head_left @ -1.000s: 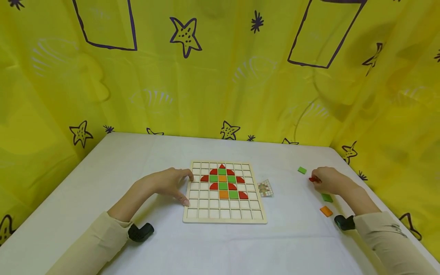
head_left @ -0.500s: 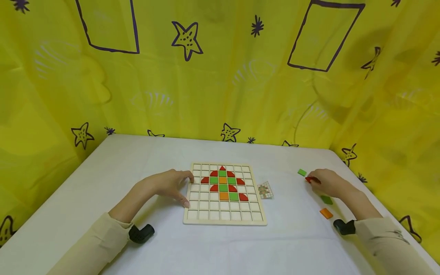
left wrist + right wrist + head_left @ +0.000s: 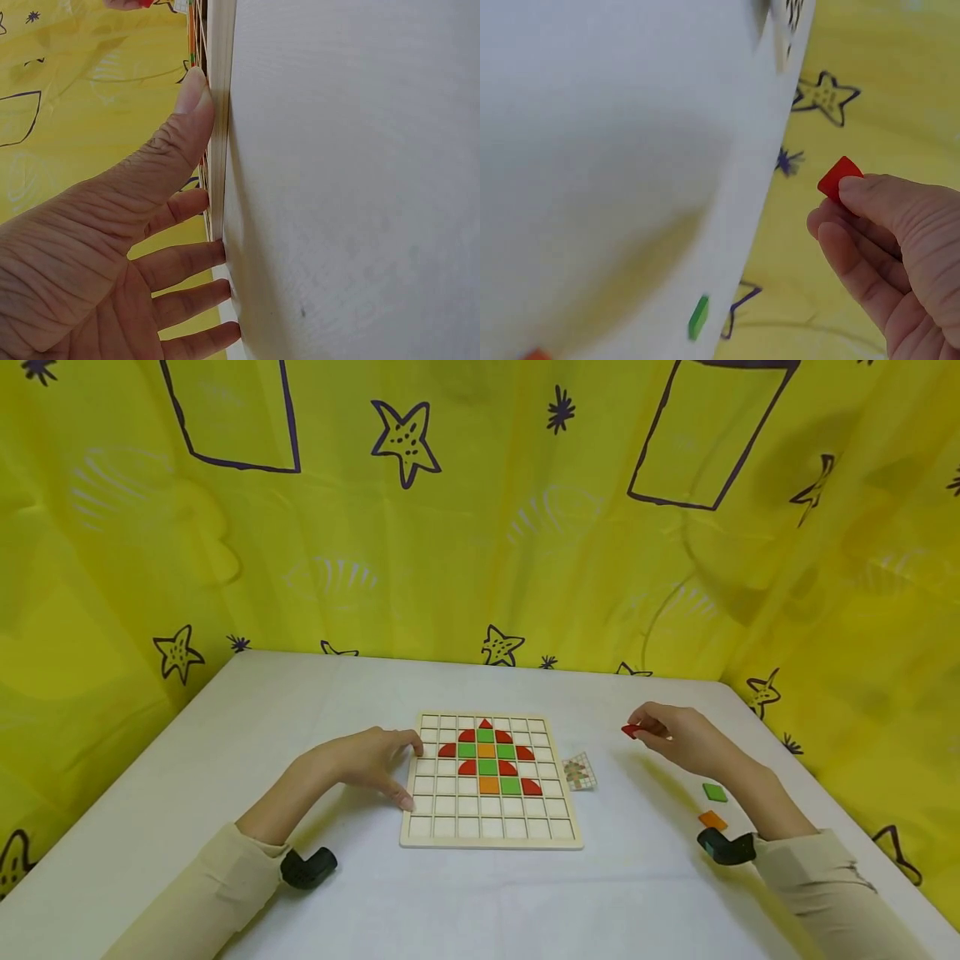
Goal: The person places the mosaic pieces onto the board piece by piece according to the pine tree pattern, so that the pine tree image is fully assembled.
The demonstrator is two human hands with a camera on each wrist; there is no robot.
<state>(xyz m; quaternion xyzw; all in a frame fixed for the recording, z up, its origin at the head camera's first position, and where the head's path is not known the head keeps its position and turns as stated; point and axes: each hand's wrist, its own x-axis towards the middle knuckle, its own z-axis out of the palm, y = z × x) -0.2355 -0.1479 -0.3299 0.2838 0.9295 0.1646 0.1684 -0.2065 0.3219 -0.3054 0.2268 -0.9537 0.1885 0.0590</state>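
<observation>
My right hand pinches a red tile between thumb and fingertips, held above the table to the right of the board. In the right wrist view the red tile sticks out past the thumb. A square wooden grid board lies mid-table, with red, green and orange tiles filling several cells in its upper and middle part. My left hand rests at the board's left edge, thumb and fingers spread. The left wrist view has the thumb lying against the board's side, fingertips low on the table.
A small printed pattern card lies at the board's right edge. Near my right forearm are a loose green tile and an orange tile. Yellow patterned curtain borders the white table at the back and sides.
My right hand has lifted the red tile and carried it left toward the board. The farther green tile is now hidden behind that hand. My left hand has stayed at the board.
</observation>
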